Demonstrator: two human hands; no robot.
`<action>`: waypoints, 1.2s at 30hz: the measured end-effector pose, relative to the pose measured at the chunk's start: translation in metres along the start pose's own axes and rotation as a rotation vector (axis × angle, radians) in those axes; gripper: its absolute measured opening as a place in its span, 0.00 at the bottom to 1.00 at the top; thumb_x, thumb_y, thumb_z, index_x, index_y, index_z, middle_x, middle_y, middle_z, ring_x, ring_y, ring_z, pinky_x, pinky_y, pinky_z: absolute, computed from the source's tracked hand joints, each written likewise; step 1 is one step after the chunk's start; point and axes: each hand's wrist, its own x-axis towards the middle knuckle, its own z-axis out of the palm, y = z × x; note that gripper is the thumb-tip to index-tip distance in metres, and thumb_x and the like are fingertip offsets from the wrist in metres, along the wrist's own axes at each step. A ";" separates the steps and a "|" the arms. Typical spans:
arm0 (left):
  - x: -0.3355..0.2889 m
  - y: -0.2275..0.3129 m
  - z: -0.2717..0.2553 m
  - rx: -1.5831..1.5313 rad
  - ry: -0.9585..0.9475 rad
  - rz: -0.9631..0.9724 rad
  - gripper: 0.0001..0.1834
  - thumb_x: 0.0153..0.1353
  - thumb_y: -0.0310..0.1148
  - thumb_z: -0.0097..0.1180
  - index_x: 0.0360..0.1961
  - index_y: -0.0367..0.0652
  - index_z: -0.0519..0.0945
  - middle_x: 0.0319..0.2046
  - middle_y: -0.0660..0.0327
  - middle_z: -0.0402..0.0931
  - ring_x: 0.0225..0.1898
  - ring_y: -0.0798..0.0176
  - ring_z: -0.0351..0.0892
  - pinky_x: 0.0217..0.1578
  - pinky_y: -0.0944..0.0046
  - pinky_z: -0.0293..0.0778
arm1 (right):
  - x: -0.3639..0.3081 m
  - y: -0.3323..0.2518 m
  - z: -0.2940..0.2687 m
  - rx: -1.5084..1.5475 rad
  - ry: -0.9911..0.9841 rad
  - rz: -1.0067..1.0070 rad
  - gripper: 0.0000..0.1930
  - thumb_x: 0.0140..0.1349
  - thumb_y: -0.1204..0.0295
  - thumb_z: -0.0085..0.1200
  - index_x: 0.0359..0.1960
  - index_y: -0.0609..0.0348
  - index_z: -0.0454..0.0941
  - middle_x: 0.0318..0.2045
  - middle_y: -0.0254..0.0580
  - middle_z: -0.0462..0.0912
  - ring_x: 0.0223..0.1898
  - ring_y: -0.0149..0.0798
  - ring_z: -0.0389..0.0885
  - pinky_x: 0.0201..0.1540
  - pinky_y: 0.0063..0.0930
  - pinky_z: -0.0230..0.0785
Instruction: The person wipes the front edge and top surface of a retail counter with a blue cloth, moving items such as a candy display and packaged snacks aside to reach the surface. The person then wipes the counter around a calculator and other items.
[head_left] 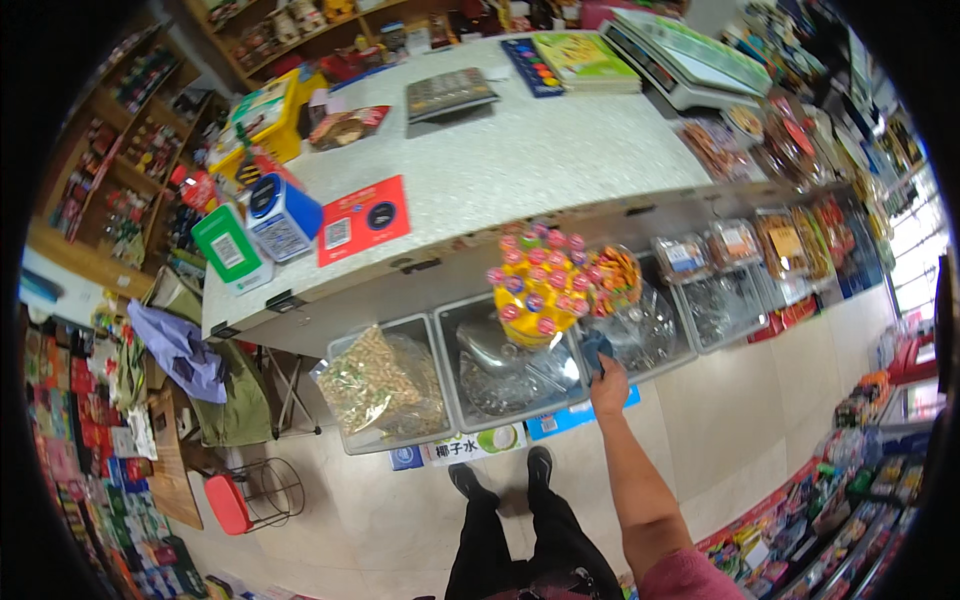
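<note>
Our right hand pinched a blue cloth where two grey bins met.
Its long axis ran away from us, leaning slightly left, gripped at the near end, the far end pointing toward the lollipops, which stood in the way just beyond, a snack tub beside them; bagged peanuts lay in the bin farther left.
</note>
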 end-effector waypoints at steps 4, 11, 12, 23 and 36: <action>0.021 0.032 -0.002 -0.921 0.219 -0.752 0.22 0.65 0.39 0.56 0.56 0.39 0.75 0.46 0.53 0.79 0.42 0.59 0.82 0.35 0.61 0.79 | -0.056 -0.021 0.069 -0.186 0.056 -0.023 0.14 0.56 0.76 0.54 0.45 0.52 0.81 0.45 0.49 0.77 0.46 0.54 0.74 0.53 0.46 0.67; 0.016 0.036 -0.046 -0.969 0.307 -0.663 0.23 0.66 0.40 0.56 0.59 0.42 0.74 0.45 0.56 0.81 0.40 0.60 0.82 0.33 0.63 0.79 | -0.190 -0.123 0.125 0.131 -0.849 -0.138 0.15 0.58 0.71 0.56 0.48 0.53 0.81 0.44 0.52 0.83 0.43 0.53 0.82 0.49 0.41 0.73; 0.016 0.033 -0.053 -0.962 0.299 -0.695 0.24 0.66 0.40 0.56 0.60 0.42 0.73 0.47 0.55 0.79 0.41 0.58 0.82 0.39 0.58 0.81 | -0.188 -0.134 0.115 0.206 -1.015 -0.065 0.17 0.59 0.69 0.59 0.51 0.56 0.80 0.43 0.49 0.84 0.43 0.46 0.83 0.48 0.35 0.73; 0.145 0.078 -0.243 -0.537 0.605 0.016 0.12 0.62 0.22 0.52 0.47 0.36 0.80 0.38 0.60 0.83 0.39 0.66 0.83 0.41 0.69 0.77 | -0.019 -0.320 -0.065 0.597 -0.235 -0.235 0.21 0.60 0.70 0.60 0.55 0.61 0.76 0.40 0.45 0.83 0.41 0.39 0.82 0.46 0.32 0.74; 0.271 0.376 -0.429 -0.057 0.606 0.645 0.15 0.63 0.29 0.57 0.51 0.40 0.78 0.47 0.53 0.80 0.48 0.55 0.80 0.50 0.62 0.74 | 0.132 -0.383 0.001 -0.229 0.061 -0.656 0.29 0.65 0.53 0.50 0.60 0.63 0.72 0.63 0.60 0.69 0.66 0.59 0.63 0.67 0.50 0.55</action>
